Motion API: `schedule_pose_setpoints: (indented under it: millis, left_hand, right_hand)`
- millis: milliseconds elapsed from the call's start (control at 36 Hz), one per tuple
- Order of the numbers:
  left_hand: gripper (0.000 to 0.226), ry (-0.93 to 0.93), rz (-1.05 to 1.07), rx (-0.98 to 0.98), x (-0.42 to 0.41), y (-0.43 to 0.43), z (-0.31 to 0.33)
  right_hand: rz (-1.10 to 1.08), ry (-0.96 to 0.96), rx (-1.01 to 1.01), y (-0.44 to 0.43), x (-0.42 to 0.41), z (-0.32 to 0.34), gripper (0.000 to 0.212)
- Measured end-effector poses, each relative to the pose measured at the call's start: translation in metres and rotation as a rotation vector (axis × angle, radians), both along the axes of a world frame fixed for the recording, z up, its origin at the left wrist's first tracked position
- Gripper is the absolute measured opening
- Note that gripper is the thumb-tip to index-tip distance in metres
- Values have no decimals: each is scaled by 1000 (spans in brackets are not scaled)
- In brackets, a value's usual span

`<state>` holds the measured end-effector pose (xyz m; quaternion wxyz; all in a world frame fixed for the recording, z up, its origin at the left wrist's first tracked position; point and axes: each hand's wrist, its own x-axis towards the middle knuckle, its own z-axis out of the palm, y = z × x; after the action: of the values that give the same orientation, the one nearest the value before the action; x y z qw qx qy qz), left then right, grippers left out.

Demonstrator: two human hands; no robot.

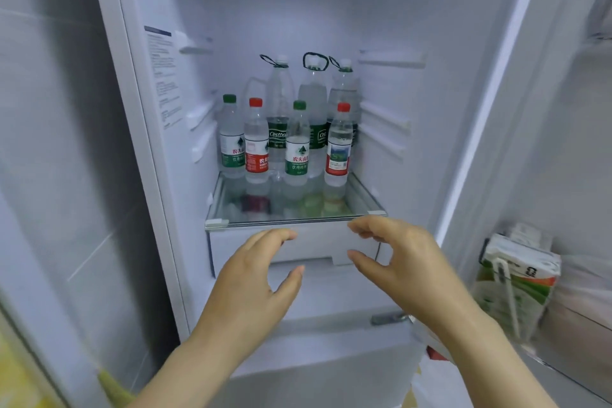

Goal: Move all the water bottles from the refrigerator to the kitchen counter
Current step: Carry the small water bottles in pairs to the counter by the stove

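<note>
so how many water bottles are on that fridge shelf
7. Four small bottles stand in the front row; three tall bottles behind them. Others may be hidden.

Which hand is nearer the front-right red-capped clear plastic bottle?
Right. The right hand is just below the front-right red-capped clear plastic bottle; the left hand is lower and further left.

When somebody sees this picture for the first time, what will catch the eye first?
The water bottles on the glass shelf in the middle of the refrigerator stand out: four small in front, taller ones behind. Next come the left hand and right hand, both empty with relaxed fingers, before the drawer below that shelf.
</note>
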<state>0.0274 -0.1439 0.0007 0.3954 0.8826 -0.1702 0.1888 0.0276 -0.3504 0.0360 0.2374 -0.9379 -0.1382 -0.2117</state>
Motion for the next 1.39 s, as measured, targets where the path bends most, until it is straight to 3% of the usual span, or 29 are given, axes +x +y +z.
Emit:
schedule_pose_setpoints:
  millis: [583,806,1389]
  left_hand:
    - [39,-47,40,53,148,7,3]
    - [39,-115,121,188,197,-10,12]
    - [58,-110,222,256,305,-30,11]
  right_hand:
    - [-98,-80,23,8,152,-11,34]
    - [-72,-72,126,-12,207,-7,36]
    - [-128,12,247,-36,294,-33,38]
